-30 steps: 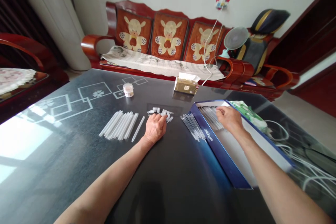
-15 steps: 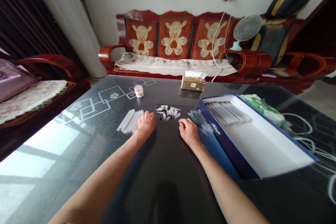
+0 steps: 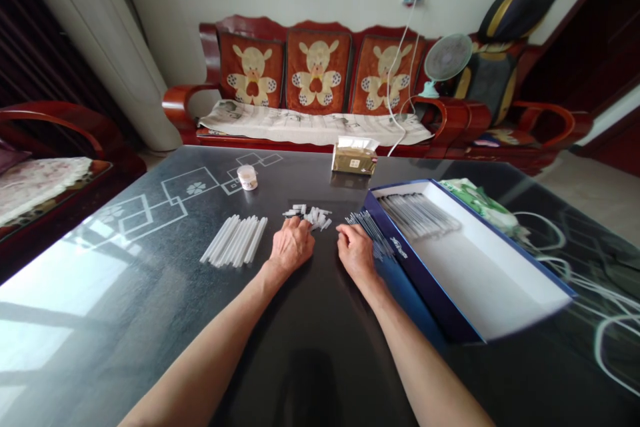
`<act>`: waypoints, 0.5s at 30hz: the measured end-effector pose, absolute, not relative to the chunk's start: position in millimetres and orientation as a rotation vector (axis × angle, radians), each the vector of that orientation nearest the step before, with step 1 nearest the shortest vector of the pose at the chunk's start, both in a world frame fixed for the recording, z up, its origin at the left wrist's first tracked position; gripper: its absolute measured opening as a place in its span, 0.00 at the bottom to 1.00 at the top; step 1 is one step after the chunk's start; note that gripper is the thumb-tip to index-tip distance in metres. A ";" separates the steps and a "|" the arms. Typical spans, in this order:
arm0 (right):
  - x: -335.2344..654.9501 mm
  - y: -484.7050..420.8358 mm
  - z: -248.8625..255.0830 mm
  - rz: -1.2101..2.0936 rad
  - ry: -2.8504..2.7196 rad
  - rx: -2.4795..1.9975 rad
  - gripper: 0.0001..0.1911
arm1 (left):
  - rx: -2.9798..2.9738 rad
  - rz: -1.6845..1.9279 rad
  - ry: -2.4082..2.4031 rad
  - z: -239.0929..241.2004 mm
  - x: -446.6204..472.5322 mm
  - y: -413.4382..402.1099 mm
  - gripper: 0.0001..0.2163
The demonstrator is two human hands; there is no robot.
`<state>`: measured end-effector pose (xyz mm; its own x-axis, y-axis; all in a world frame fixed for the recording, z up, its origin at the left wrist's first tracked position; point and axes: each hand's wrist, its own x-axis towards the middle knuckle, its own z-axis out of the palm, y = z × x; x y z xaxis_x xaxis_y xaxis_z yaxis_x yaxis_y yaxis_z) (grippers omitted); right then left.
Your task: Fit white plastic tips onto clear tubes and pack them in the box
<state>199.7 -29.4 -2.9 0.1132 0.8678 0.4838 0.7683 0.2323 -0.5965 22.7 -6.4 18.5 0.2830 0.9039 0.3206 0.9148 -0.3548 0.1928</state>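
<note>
My left hand (image 3: 293, 245) rests knuckles up on the dark table (image 3: 150, 293), fingers curled, its fingertips at a small pile of grey-white caps (image 3: 309, 215). A row of white plastic tubes (image 3: 234, 240) lies just to its left. My right hand (image 3: 356, 252) is curled too, beside a fan of thin clear refills (image 3: 367, 225) lying against the blue box (image 3: 415, 280). What either hand holds is hidden under the fingers. More thin refills (image 3: 417, 212) lie at the far end of the box's white inside.
A small round jar (image 3: 247, 177) and a tissue box (image 3: 354, 159) stand farther back on the table. A green packet (image 3: 480, 203) lies behind the blue box. A red wooden sofa (image 3: 310, 73) and a small fan (image 3: 445, 60) stand beyond the table's far edge.
My right hand left the blue box and came down on the table beside the loose refills. My left hand went to the white tubes, then back to the caps. The single loose tube is gone.
</note>
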 end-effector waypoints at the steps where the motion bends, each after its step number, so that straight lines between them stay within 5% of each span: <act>1: 205.0 -27.1 0.1 0.106 -1.678 -1.610 0.11 | -2.515 -0.610 -1.729 15.0 29.4 -7.0 0.09; 15: 226.0 5.5 25.5 -0.067 -1.945 -2.254 0.09 | -2.677 -0.621 -1.584 -1.8 48.0 -5.8 0.12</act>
